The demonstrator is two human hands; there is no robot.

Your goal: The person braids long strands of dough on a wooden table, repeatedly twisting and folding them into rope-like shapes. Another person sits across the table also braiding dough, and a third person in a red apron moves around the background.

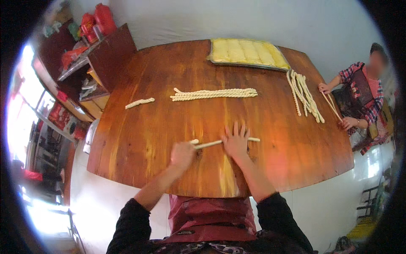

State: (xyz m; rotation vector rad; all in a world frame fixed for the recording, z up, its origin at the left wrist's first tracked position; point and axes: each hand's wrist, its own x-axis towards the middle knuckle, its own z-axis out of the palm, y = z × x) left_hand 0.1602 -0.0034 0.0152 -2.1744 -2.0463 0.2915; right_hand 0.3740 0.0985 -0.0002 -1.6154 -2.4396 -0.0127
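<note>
A thin dough rope [207,145] lies across the wooden table [142,152] in front of me. My left hand [183,155] is curled over its left end, and a short dough tip shows just beyond the knuckles. What the fingers do underneath is hidden. My right hand [236,143] rests on the rope with its fingers spread, palm down, and the right end sticks out past it. Farther up the table lies a bundle of twisted dough strands [215,94], side by side. A short twisted dough piece [140,103] lies apart to its left.
A tray of yellowish dough blocks under clear film [247,54] sits at the far edge. Beside it lie several long dough twists [304,95]. At the right edge a co-worker [361,95] holds a looped dough strand [331,106]. A dark wooden cabinet [111,57] stands at the far left.
</note>
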